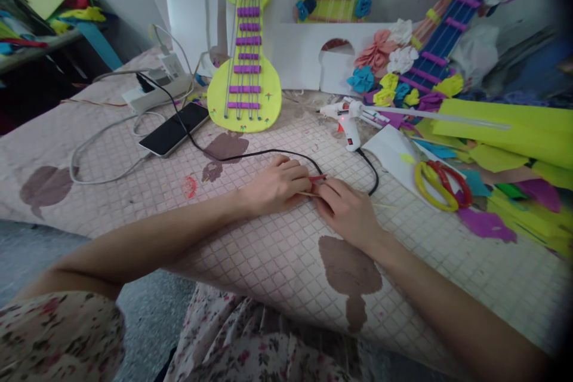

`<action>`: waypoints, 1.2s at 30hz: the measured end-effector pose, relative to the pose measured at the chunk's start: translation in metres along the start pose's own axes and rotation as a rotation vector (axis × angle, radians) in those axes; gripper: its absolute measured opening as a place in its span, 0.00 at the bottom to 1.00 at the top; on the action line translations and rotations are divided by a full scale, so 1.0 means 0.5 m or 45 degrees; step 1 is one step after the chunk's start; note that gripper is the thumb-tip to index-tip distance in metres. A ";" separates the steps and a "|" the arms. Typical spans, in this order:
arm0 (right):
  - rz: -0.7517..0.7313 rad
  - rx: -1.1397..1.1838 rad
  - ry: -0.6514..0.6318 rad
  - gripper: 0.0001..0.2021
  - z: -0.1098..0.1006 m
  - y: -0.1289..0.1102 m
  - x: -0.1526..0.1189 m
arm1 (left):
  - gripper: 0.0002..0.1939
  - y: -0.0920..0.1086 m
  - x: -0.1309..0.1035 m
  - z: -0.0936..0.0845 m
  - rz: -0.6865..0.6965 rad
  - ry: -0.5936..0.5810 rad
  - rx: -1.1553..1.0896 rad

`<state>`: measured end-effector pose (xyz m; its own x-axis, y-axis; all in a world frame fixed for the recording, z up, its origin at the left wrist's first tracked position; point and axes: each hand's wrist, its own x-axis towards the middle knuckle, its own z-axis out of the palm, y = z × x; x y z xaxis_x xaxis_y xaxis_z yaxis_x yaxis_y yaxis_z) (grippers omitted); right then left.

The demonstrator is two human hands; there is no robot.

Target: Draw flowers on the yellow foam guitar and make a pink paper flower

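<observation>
Surface: a table [268, 239] under a pale, quilted cloth with a diamond grid and brown leaf-shaped patches, one of them [351, 274] just beside the right forearm. A small red print marks the cloth left of the hands.

Grip: the left hand [280, 185] and right hand [347, 212] nearly meet above the cloth, fingers closed in a pinch on a thin tan stick [308, 194]. A small, narrow red piece [318, 178] shows between the fingertips; which hand bears it cannot be told. A black cable [268, 151] runs just behind the hands.

Beyond the hands, left to right: a white power strip [156, 92] with plugs inserted; a black-screened smartphone [174, 129], lying flat with a pale cable attached; a yellow-green guitar-shaped cutout [244, 80] with purple crossbars and dark strings, upright; a white glue gun [351, 122], red light showing. To the right, scissors [436, 185] with yellow and red handles lie partly on white paper [394, 155], beside heaped coloured paper scraps [514, 185].

Room: large white cut panels [295, 59] stand near a pale wall. A blue guitar-shaped piece [441, 51] with paper flowers leans at right. Far left, a second surface [40, 51] holds coloured paper. Floor [154, 316]: grey, speckled.
</observation>
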<state>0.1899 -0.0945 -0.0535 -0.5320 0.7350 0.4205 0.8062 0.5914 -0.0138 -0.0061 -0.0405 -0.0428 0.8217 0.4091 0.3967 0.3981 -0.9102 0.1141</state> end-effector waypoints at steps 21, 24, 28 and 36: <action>0.025 0.082 -0.054 0.10 0.001 0.001 0.000 | 0.07 0.011 0.000 -0.009 0.069 0.055 0.194; 0.020 0.082 -0.051 0.10 0.002 0.002 -0.001 | 0.08 0.012 0.000 -0.009 0.075 0.064 0.212; 0.023 0.075 -0.049 0.10 0.003 0.003 -0.002 | 0.09 0.013 0.000 -0.008 0.090 0.060 0.227; 0.041 0.081 -0.051 0.10 0.002 -0.001 -0.002 | 0.09 0.017 0.000 -0.008 0.071 0.100 0.258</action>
<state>0.1897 -0.0952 -0.0549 -0.5173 0.7658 0.3821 0.8056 0.5864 -0.0847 -0.0042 -0.0487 -0.0383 0.8136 0.3450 0.4681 0.4332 -0.8966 -0.0921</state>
